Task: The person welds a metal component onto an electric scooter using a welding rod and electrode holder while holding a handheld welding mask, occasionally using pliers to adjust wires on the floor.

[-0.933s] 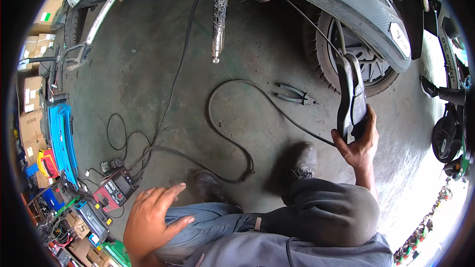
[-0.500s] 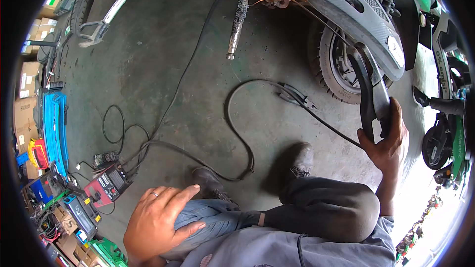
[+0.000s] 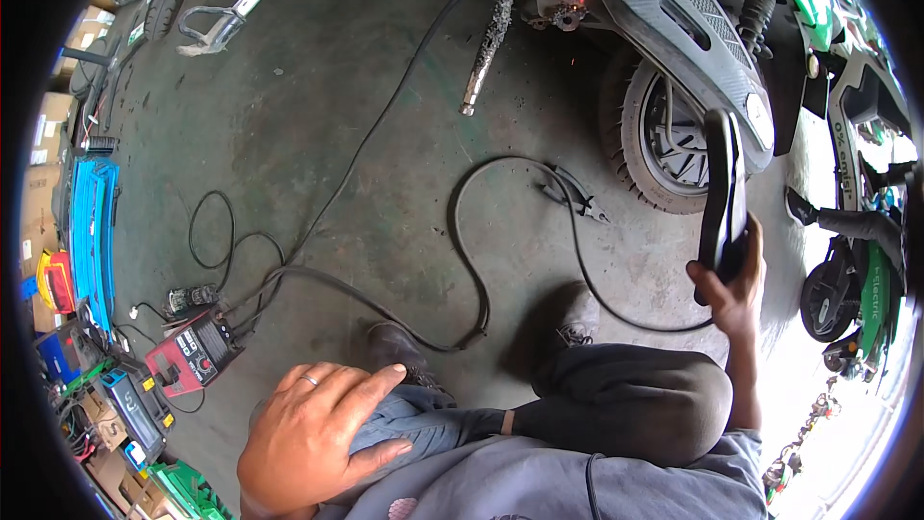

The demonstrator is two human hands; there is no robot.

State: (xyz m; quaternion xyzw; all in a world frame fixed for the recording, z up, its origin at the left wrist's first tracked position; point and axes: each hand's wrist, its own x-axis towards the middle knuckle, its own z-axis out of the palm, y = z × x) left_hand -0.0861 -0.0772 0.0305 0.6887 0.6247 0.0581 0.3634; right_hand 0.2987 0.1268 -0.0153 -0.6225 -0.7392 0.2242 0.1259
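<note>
My right hand point(image 3: 736, 294) is wrapped around a black welding electrode holder point(image 3: 722, 197), held upright in front of the scooter's rear wheel point(image 3: 640, 140). No rod can be made out at its tip. Above and left of it, a rusty metal bracket point(image 3: 566, 15) carries small glowing red spots, beside the grey footrest panel point(image 3: 674, 34). Left of the bracket a crusted metal stand leg point(image 3: 493, 43) hangs down. My left hand point(image 3: 322, 433) lies over my left knee, fingers stretched out, thumb apart, holding nothing.
A red-and-black welding machine point(image 3: 197, 351) sits on the floor at left, its black cables point(image 3: 481, 279) curving across. A ground clamp point(image 3: 577, 197) lies near the wheel. Cardboard boxes point(image 3: 43, 197) and blue panels point(image 3: 94, 226) line the left; another scooter point(image 3: 857, 299) and a person's leg point(image 3: 857, 223) are at right.
The bright sparks at the bracket have stopped, leaving red spots. My right hand has drawn the electrode holder back from it and turned it more upright. My left hand stays on the knee.
</note>
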